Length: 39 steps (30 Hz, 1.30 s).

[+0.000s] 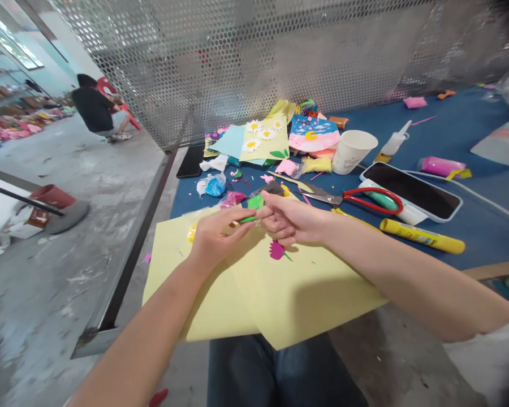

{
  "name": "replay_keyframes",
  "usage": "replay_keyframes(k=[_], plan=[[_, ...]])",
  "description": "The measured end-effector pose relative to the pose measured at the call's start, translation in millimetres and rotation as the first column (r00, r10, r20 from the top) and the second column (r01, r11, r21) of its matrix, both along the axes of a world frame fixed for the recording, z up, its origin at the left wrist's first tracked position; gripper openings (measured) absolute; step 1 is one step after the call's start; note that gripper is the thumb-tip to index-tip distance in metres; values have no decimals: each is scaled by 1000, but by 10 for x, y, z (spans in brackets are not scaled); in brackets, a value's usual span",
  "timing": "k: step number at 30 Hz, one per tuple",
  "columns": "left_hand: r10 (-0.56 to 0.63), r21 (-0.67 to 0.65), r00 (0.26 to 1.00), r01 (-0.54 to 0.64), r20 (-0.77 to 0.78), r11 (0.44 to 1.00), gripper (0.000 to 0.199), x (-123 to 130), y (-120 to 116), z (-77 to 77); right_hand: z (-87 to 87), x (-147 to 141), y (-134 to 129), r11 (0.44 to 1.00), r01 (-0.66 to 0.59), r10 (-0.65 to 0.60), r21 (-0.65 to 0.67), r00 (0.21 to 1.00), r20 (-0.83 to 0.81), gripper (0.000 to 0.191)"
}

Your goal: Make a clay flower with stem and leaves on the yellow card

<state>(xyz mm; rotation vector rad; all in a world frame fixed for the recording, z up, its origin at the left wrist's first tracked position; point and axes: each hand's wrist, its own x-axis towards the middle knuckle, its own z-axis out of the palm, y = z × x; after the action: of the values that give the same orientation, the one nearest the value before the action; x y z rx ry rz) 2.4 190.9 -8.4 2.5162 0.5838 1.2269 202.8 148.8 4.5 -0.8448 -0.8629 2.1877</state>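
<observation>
My left hand (214, 236) pinches a small piece of green modelling clay (248, 219) between thumb and fingers, above the yellow paper (220, 299). Against it, my right hand (288, 219) is closed, its fingers curled and its fingertips meeting the left ones at the clay; what it grips is hidden. Just behind the fingers lies a bright green clay lump (255, 201), partly covered by them. Below my right hand, a magenta paper-like flower (276, 250) with a thin green stem rests on the paper. Some yellow clay (192, 232) shows beside my left wrist.
Red-handled scissors (373, 199), a phone (411, 189), a yellow glue stick (422, 236), a paper cup (354, 151) and a glue bottle (393, 144) stand or lie to the right. Behind are a daisy card (265, 138) and clay packets. A perforated metal panel (254, 56) borders the table.
</observation>
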Motion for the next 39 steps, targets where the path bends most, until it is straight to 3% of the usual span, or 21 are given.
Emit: replay_keyframes(k=[26, 36, 39], plan=[[44, -23, 998, -45, -52, 999, 11, -10, -51, 24, -28, -54, -5, 999, 25, -25, 22, 1000, -10, 45], [76, -78, 997, -78, -24, 994, 23, -20, -52, 22, -4, -80, -5, 997, 76, -76, 8, 997, 13, 37], [42, -76, 999, -41, 14, 996, 19, -16, -50, 28, -10, -78, -20, 999, 34, -34, 20, 999, 9, 38]])
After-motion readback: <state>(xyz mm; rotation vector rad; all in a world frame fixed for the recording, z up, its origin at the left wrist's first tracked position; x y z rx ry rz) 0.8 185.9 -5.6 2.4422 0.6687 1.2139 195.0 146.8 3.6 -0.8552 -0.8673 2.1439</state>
